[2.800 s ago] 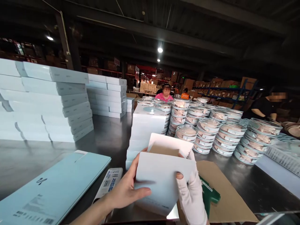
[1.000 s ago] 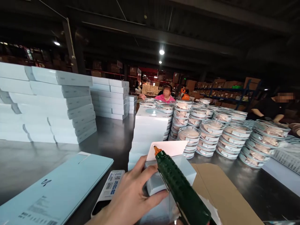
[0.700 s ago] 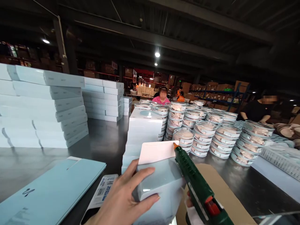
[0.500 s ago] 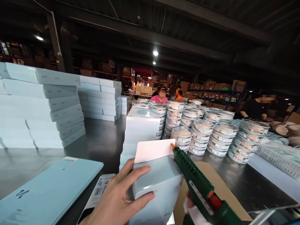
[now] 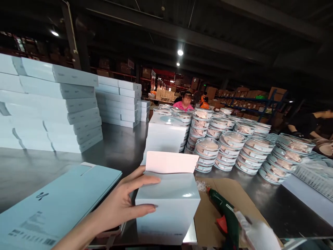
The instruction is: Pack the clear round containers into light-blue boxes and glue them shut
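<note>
My left hand point(image 5: 122, 205) grips a pale blue box point(image 5: 166, 205) from its left side, thumb on the front and fingers across the top. The box stands upright on the steel table with its white top flap point(image 5: 171, 162) raised. Right of it, a green glue gun point(image 5: 223, 208) with a red trigger lies low on a brown cardboard sheet point(image 5: 234, 189), nozzle pointing at the box's base. My right hand point(image 5: 257, 234), in a white glove and blurred, is on the rear of the gun.
A flat blue carton point(image 5: 57, 205) lies at my left. Tall stacks of pale boxes point(image 5: 52, 107) stand far left, a white box stack point(image 5: 166, 135) just beyond mine, stacked round lidded containers point(image 5: 234, 146) to the right, a white basket point(image 5: 312, 177) beyond. Two people point(image 5: 185, 104) work across the table.
The glue gun, earlier raised with its nozzle at the box's flap, has come down onto the cardboard at the right. My left hand keeps its hold on the box, now standing squarer.
</note>
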A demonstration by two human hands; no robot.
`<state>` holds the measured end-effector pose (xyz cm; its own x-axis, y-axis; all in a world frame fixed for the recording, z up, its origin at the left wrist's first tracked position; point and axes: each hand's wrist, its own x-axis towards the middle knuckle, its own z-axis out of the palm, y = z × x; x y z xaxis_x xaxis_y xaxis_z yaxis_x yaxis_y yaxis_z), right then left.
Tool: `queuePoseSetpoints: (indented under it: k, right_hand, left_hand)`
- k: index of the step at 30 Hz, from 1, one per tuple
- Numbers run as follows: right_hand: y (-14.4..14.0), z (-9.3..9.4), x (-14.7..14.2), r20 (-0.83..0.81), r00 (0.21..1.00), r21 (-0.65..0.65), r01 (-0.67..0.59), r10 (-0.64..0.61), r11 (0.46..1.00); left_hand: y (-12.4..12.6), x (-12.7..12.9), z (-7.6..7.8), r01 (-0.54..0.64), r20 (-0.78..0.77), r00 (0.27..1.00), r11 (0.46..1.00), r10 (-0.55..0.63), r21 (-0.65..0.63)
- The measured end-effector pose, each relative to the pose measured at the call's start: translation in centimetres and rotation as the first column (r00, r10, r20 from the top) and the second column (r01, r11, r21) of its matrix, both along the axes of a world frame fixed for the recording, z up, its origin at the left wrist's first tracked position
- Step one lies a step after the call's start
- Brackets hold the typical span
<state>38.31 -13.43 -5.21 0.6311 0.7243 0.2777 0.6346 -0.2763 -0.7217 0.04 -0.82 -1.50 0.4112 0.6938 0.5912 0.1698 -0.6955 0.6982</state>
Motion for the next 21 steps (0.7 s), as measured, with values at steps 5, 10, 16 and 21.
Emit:
queuePoseSetpoints:
  k: [5, 10, 16, 21]
  right_hand:
    - [3.6, 5.7, -6.3, -0.179, 0.761, 0.415, -0.516, 0.623, 0.749]
    - [6.6, 5.3, -10.4, -0.137, 0.392, 0.543, -0.739, 0.91, 0.4]
    - [5.3, 4.6, -10.7, 0.15, 0.48, 0.391, -0.832, 0.864, 0.394]
    - [4.6, 5.8, -9.9, 0.341, 0.4, 0.235, -0.913, 0.851, 0.335]
  left_hand:
    - [0.2, 0.1, 0.6, 0.03, 0.007, 1.0, 1.0, -0.03, 0.003]
    - [0.0, 1.1, -0.4, 0.116, 0.154, 0.982, 0.992, -0.109, -0.043]
    - [-0.6, 3.2, -0.2, 0.223, 0.581, 0.804, 0.97, -0.127, -0.097]
    - [-1.0, 2.0, 0.9, 0.239, 0.298, 0.937, 0.956, -0.181, -0.17]
